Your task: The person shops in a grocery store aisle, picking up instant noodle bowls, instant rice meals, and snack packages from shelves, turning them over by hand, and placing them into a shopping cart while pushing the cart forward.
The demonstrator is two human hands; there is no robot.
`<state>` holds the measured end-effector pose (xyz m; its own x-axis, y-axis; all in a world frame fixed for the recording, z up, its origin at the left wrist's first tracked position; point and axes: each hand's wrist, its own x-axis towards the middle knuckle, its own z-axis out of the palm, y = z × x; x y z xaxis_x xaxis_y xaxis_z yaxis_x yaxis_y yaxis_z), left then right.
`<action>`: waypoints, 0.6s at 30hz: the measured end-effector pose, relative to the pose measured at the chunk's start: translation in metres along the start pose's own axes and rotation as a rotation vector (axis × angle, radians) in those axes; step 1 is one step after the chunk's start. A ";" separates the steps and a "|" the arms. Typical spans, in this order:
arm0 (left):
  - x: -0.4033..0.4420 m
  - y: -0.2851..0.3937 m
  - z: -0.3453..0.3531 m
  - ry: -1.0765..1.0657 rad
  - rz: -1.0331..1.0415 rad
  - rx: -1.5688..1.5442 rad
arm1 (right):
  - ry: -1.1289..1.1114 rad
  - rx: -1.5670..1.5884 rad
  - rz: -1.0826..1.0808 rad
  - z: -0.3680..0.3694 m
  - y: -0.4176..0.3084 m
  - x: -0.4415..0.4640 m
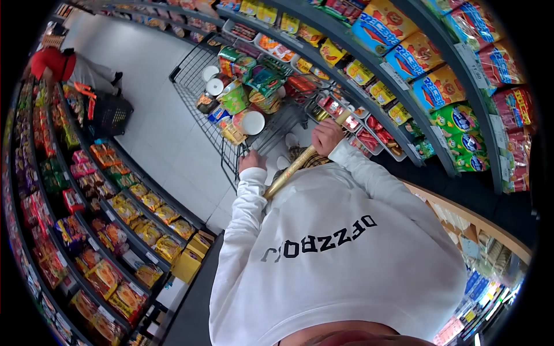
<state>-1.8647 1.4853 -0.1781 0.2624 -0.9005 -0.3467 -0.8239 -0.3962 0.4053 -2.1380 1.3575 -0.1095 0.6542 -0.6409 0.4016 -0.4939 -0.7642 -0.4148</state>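
A wire shopping cart (199,115) stands in front of me, loaded with several packaged goods. In it are snack bags, a green-and-white package (234,99), a tub with a white round lid (253,123) and further white-lidded containers (214,87). A gold-coloured bar, the cart handle (297,172), runs slantwise before my body. My right hand (328,137) is closed around its upper part. My left hand (252,161) has its fingers curled at the cart's near wire edge, beyond the bar; its palm side is hidden.
Shelves of snack packets (124,207) line the left. On the right, shelves hold blue-and-orange bags (381,26) and trays of small packets (369,138). A person in a red top (53,63) is by the left shelves, beside a dark basket (109,115). Tiled floor (156,109) lies between.
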 end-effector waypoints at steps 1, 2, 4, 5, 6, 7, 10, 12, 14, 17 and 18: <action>0.000 -0.007 0.006 0.043 -0.009 0.055 | 0.014 0.012 -0.020 -0.002 0.002 0.003; 0.002 -0.017 0.005 0.028 0.014 -0.007 | 0.172 0.052 0.010 -0.005 -0.002 0.007; 0.011 -0.029 0.018 0.064 -0.004 -0.095 | 0.301 -0.007 0.244 -0.026 -0.002 0.003; 0.019 -0.045 0.031 0.026 0.001 -0.036 | 0.398 -0.061 0.325 -0.042 0.000 0.000; 0.021 -0.049 0.030 0.013 0.048 -0.058 | 0.516 -0.101 0.420 -0.060 0.005 -0.003; 0.021 -0.043 0.025 -0.009 0.012 -0.074 | 0.635 -0.132 0.503 -0.080 0.011 -0.007; 0.020 -0.026 -0.003 -0.047 0.040 0.082 | 0.889 -0.309 0.581 -0.156 0.028 -0.017; 0.031 -0.042 0.005 -0.094 0.090 0.053 | 1.059 -0.453 0.617 -0.196 0.037 -0.028; 0.040 -0.049 0.005 -0.150 0.150 0.061 | 1.283 -0.446 0.638 -0.224 0.056 -0.044; 0.051 -0.049 -0.001 -0.263 0.149 -0.048 | 1.414 -0.423 0.838 -0.247 0.094 -0.086; 0.060 -0.060 0.010 -0.237 0.223 0.025 | 1.428 -0.250 0.873 -0.254 0.092 -0.086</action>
<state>-1.8044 1.4568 -0.2322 -0.0474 -0.8967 -0.4400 -0.8607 -0.1869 0.4735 -2.3853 1.3242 0.0253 -0.7755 -0.2902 0.5606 -0.5657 -0.0748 -0.8212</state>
